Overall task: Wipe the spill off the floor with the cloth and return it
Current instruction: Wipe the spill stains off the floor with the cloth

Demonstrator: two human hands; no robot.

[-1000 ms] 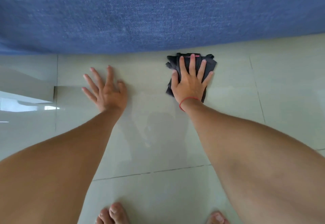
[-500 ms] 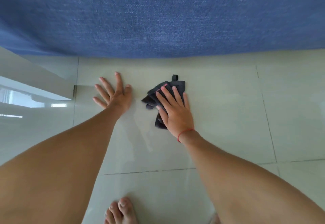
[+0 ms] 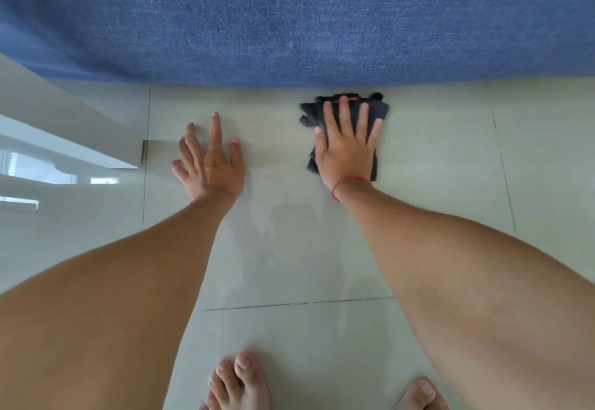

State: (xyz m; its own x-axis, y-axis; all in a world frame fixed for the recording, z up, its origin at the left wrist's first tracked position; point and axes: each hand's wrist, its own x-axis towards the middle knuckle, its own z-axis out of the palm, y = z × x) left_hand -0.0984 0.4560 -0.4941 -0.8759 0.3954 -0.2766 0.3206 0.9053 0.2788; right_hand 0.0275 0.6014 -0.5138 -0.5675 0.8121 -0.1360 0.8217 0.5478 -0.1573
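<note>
A dark grey cloth lies crumpled on the pale tiled floor, close to the blue fabric edge. My right hand presses flat on top of it, fingers spread and pointing away from me, a red string around the wrist. My left hand rests flat on the bare tile to the left, fingers apart, holding nothing. A faint damp sheen shows on the tile between my forearms. Most of the cloth's middle is hidden under my palm.
A large blue fabric surface fills the top of the view, overhanging the floor. A white glossy furniture edge juts in at the left. My bare feet stand at the bottom on the tile.
My right hand has pushed the cloth away from me and to the right, back up to the blue fabric edge. My left hand has stayed planted on the tile.
</note>
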